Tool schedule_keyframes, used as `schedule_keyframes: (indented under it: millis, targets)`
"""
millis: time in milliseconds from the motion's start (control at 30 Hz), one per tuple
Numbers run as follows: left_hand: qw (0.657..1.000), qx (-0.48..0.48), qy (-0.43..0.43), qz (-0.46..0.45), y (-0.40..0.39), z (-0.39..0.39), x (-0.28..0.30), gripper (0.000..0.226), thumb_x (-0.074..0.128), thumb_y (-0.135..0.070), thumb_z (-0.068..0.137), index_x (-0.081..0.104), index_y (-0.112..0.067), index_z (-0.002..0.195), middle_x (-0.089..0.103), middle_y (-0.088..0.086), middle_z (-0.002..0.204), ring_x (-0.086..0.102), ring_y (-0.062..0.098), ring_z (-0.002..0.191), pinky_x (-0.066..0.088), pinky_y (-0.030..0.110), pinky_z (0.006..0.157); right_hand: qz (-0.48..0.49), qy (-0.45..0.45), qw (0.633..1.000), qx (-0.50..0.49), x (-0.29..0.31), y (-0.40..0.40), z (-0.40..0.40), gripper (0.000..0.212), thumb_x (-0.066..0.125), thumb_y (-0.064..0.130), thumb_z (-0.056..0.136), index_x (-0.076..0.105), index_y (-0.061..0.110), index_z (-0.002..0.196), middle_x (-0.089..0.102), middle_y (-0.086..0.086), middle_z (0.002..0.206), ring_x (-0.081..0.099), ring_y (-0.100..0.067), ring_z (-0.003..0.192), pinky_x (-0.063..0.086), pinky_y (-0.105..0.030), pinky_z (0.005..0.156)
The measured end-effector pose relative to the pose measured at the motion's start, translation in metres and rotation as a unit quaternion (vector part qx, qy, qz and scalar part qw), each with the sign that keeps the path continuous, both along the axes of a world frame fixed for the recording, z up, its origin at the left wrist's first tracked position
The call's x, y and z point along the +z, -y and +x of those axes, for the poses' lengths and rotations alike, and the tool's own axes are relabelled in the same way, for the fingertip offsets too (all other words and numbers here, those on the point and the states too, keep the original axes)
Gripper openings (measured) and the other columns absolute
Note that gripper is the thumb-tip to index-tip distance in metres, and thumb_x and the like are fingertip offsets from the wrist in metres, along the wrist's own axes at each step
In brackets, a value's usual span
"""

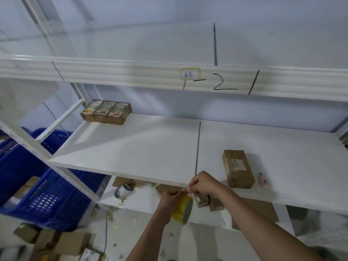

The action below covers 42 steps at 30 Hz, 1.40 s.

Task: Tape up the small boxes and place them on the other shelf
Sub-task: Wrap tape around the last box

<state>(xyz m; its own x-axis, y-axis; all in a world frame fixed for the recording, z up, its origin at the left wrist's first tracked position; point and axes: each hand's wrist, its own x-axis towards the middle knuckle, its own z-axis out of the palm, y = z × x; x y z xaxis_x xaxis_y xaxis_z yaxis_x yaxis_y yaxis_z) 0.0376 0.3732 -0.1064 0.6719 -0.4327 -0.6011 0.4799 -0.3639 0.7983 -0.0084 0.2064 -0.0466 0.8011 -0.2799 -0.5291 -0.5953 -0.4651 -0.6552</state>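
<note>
My left hand (170, 199) grips a yellow roll of packing tape (185, 209) just below the front edge of the white middle shelf (141, 147). My right hand (202, 183) pinches the tape's loose end right above the roll. A brown cardboard box (237, 168) lies on the shelf to the right of my hands, apart from them. A row of small printed boxes (106, 111) stands at the shelf's back left corner.
A small pink object (263, 180) lies right of the brown box. Blue plastic crates (37, 187) stand left of the rack. The lower shelf (135, 200) holds a second tape roll (122, 190) and cardboard pieces. Loose boxes (62, 243) litter the floor.
</note>
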Motion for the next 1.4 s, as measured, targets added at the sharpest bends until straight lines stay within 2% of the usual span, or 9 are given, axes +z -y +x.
schedule_keyframes:
  millis: [100,200,267,400,500,633,767,967,1400]
  targets:
    - [1.000,0.005,-0.024,-0.013,-0.016,0.007,-0.005,0.020,0.078,-0.037,0.084,0.078,-0.020,0.095,0.077,0.004,0.094,0.073,0.023,0.092,0.060,0.043,0.087,-0.021,0.003,1.000,-0.017,-0.004,-0.019,0.013,0.008,0.078,0.010,0.086,0.076,0.013,0.078,0.074,-0.005,0.078,0.067,-0.008,0.062,0.055,-0.018,0.059]
    - [0.999,-0.017,-0.024,-0.038,-0.026,0.013,-0.007,0.014,0.079,-0.025,0.086,0.078,-0.023,0.099,0.076,0.005,0.098,0.074,0.019,0.090,0.062,0.035,0.080,-0.082,0.004,0.997,0.002,-0.005,-0.033,0.031,0.011,0.072,0.000,0.084,0.079,0.008,0.081,0.067,0.006,0.068,0.063,-0.006,0.066,0.057,-0.022,0.069]
    - [0.999,-0.026,0.000,-0.041,-0.032,0.017,-0.011,0.020,0.078,-0.015,0.085,0.074,-0.027,0.101,0.076,0.001,0.096,0.072,0.012,0.087,0.060,0.027,0.077,-0.106,0.000,0.994,0.017,-0.005,-0.039,0.043,0.014,0.069,-0.004,0.083,0.080,0.005,0.084,0.067,0.006,0.069,0.064,-0.008,0.071,0.053,-0.019,0.067]
    - [0.997,-0.011,-0.006,-0.070,-0.038,0.026,-0.018,0.061,0.089,-0.029,0.064,0.069,-0.019,0.120,0.076,0.000,0.107,0.071,0.021,0.104,0.055,0.045,0.097,-0.127,0.017,0.992,0.002,-0.006,-0.040,0.058,0.015,0.065,-0.001,0.087,0.079,0.005,0.084,0.075,-0.008,0.093,0.068,-0.018,0.092,0.054,-0.025,0.081]
    - [0.998,0.007,-0.009,-0.066,-0.043,0.033,-0.020,0.050,0.090,-0.031,0.065,0.074,-0.019,0.110,0.077,0.003,0.105,0.070,0.026,0.105,0.054,0.048,0.098,-0.130,0.017,0.991,-0.007,-0.008,-0.039,0.064,0.013,0.066,-0.002,0.086,0.078,0.003,0.085,0.075,-0.010,0.096,0.069,-0.020,0.094,0.055,-0.027,0.084]
    - [0.999,0.021,-0.020,-0.032,-0.041,0.042,-0.023,0.036,0.091,-0.027,0.064,0.077,-0.015,0.095,0.077,0.011,0.098,0.071,0.032,0.098,0.058,0.048,0.091,-0.147,0.014,0.989,0.005,-0.014,-0.047,0.069,0.015,0.063,-0.004,0.087,0.078,0.000,0.088,0.075,-0.012,0.096,0.070,-0.023,0.093,0.056,-0.029,0.083]
    - [0.996,0.056,0.009,0.069,-0.038,0.045,-0.031,0.045,0.090,-0.035,0.066,0.074,-0.012,0.102,0.072,0.004,0.095,0.066,0.018,0.086,0.053,0.028,0.068,-0.157,0.025,0.987,0.008,-0.019,-0.056,0.076,0.018,0.060,-0.005,0.089,0.077,0.000,0.092,0.074,-0.011,0.100,0.070,-0.022,0.096,0.049,-0.022,0.075]
    - [0.985,0.088,0.003,0.151,-0.033,0.046,-0.039,0.063,0.082,-0.059,0.069,0.069,-0.013,0.110,0.070,0.003,0.101,0.064,0.022,0.090,0.053,0.033,0.080,-0.178,0.038,0.983,-0.013,-0.026,-0.054,0.087,0.017,0.062,-0.005,0.090,0.077,0.002,0.089,0.074,-0.011,0.097,0.069,-0.022,0.092,0.048,-0.021,0.076]
    - [0.984,0.083,-0.056,0.150,-0.010,0.061,-0.045,0.073,0.083,-0.060,0.068,0.057,-0.015,0.120,0.066,0.005,0.110,0.065,0.027,0.098,0.054,0.044,0.096,-0.207,0.041,0.977,-0.032,-0.049,-0.043,0.109,0.020,0.060,-0.008,0.086,0.076,0.003,0.086,0.072,-0.009,0.092,0.070,-0.023,0.086,0.058,-0.028,0.079]
